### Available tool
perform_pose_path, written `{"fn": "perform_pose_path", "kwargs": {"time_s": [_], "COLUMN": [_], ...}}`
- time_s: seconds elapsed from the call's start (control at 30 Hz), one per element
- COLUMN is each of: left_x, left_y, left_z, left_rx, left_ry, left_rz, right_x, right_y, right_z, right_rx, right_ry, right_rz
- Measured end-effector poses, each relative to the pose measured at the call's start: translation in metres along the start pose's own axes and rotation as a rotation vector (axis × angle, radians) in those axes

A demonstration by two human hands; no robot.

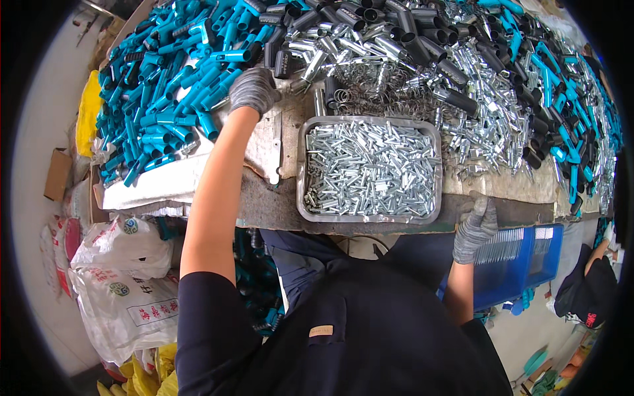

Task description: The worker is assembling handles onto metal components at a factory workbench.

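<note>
My left hand [252, 91], in a grey knitted glove, reaches to the line between the teal plastic handle pieces [173, 125] and the black plastic sleeves [282, 64]. Its fingers curl down and inward, and whatever they hold is hidden. My right hand [475, 228], gloved alike, is at the table's front edge, close to the blue bin [512, 270]. Its fingers point up and are bent close together; I cannot make out anything in them. Between my hands a grey tray [302, 173] full of short silvery metal pins [373, 165] sits on the table.
Behind the tray lie coil springs [383, 96] and heaped metal parts [492, 99]. More teal and black pieces cover the right end of the table. White woven sacks [125, 290] stand at lower left. Another person's dark-clothed arm [591, 277] shows at far right.
</note>
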State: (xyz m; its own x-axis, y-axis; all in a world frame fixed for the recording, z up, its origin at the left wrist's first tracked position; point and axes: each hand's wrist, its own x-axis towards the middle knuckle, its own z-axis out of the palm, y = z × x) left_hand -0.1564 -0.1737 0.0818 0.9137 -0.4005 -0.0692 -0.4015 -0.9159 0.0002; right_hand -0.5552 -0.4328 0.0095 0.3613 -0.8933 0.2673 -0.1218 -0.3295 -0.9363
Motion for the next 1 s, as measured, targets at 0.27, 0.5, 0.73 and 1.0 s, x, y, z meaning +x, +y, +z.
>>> {"fn": "perform_pose_path", "kwargs": {"time_s": [0.27,0.5,0.73,1.0], "left_x": [-0.072,-0.066,0.053,0.037], "left_y": [0.048,0.073,-0.035,-0.012], "left_z": [-0.046,-0.026,0.023,-0.006], "left_rx": [-0.461,-0.658,0.072,0.173], "left_ry": [-0.18,-0.073,0.14,-0.059], "left_rz": [0.291,0.382,-0.107,0.015], "right_x": [-0.002,-0.002,-0.003,-0.004], "right_y": [0.003,0.004,-0.002,0.01], "right_z": [-0.002,-0.001,0.003,-0.001], "right_rx": [-0.049,-0.024,-0.183,-0.185], "right_ry": [0.002,-0.015,-0.022,0.03], "right_rz": [-0.001,-0.016,-0.134,-0.084]}}
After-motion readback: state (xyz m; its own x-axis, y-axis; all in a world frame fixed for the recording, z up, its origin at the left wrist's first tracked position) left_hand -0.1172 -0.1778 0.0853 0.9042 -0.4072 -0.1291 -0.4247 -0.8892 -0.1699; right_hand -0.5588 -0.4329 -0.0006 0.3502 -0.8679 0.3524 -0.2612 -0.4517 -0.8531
